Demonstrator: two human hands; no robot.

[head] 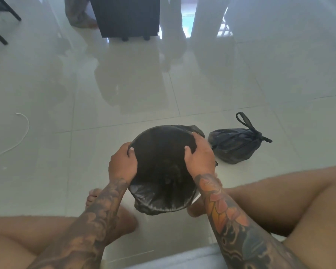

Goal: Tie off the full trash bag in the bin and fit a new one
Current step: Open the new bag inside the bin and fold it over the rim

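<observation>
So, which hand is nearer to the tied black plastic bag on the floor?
Right. The right hand grips the bin's rim on the side facing the tied black plastic bag; the left hand grips the opposite side.

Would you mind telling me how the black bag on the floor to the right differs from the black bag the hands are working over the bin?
The tied bag is knotted shut, its handles sticking up; the new bag is open, stretched over the bin rim.

The tied bag sits bulging on the floor tiles, untouched; the new bag lines the bin, gripped at the rim by the left hand and right hand.

Both are glossy black plastic.
</observation>
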